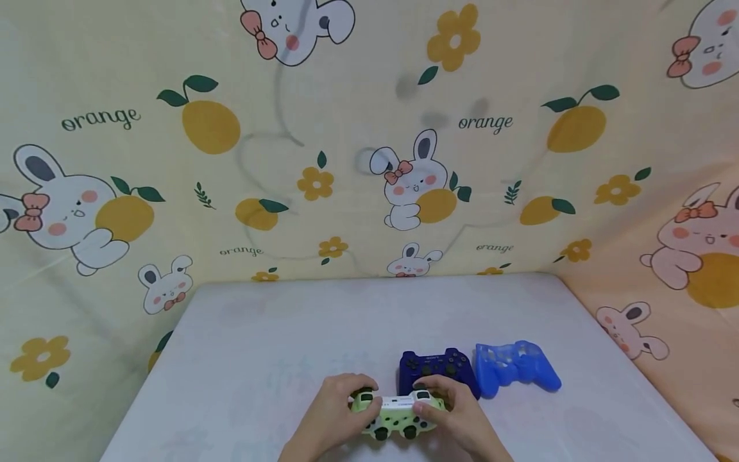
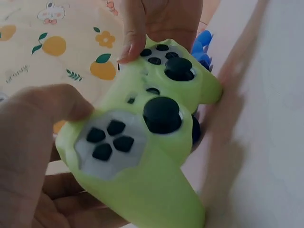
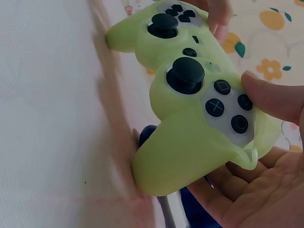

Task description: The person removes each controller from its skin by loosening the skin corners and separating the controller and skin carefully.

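Both hands hold a white game controller in a pale green soft cover [image 1: 398, 420], low in the middle of the head view. My left hand [image 1: 337, 410] grips one end, its thumb on the front edge beside the direction buttons, as the left wrist view shows. The right hand [image 1: 462, 414] grips the other end; in the right wrist view its thumb [image 3: 273, 97] lies by the square and triangle buttons, with the fingers underneath. Black sticks [image 2: 162, 115] poke through the cover. A white strip of the controller's body shows between the shoulder buttons.
Just beyond the hands lies a dark blue game controller [image 1: 430, 367]. Touching or nearly touching its right side is a bright blue controller-shaped piece [image 1: 514, 369], apparently a soft cover. The white tabletop [image 1: 260, 346] meets a printed cloth [image 1: 346, 115] behind and at both sides.
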Available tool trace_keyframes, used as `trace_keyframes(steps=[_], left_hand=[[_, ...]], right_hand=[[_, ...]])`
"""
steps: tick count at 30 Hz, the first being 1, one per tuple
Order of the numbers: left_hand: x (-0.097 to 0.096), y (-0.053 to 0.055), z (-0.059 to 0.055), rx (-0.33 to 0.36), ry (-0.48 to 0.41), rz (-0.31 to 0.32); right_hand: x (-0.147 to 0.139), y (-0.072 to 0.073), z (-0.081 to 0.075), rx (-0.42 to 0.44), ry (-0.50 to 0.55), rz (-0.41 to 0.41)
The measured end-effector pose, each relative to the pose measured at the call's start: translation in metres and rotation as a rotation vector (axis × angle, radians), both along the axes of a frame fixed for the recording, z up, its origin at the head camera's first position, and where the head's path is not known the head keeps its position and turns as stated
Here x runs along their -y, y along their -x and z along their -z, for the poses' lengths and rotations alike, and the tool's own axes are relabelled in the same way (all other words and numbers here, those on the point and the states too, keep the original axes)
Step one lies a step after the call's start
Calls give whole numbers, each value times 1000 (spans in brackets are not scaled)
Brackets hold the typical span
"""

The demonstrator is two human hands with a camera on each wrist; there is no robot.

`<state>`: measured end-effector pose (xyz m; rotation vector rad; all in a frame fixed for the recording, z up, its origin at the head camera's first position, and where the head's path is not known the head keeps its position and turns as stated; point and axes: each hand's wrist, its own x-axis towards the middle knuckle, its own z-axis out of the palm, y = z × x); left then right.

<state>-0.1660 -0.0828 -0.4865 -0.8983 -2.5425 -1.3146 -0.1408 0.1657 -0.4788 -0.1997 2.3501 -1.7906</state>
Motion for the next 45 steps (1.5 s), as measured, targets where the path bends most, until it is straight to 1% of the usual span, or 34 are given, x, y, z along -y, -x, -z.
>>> trace_keyframes(steps=[3,6,11,14,20,25,28,32,36,40,42,45], left_hand=[[-3,-3,-4,-24,-8,9],[-6,-5,-5,-54,-20,-4],[-11,-5,0,-141,-51,-59],[-14,-5,4,-169,-74,-75],[-18,-8,12,-166,-109,-76],[-20,-9,15,-158,-109,-84],[-20,-9,16,-162,-109,-72],[-18,-10,16,-164,-117,-27],[-17,-10,14,-167,-95,17],[-17,-10,13,-172,-88,51],[-16,-11,12,-159,-94,63],[-17,-12,12,-179,-98,62]], right_hand=[[-1,0,0,6,-8,1],[-1,0,0,5,4,3],[-1,0,0,3,14,1],[-3,-1,1,-3,0,-4],[-7,-2,2,-32,-55,-29],[-9,-2,3,-41,-57,-44],[-10,-3,3,-36,-55,-49],[-12,-3,3,-14,-47,-59],[-14,-4,3,-2,-25,-78],[-15,-4,5,-8,4,-102],[-16,-5,6,-10,17,-113],[-15,-5,8,-15,24,-117]])
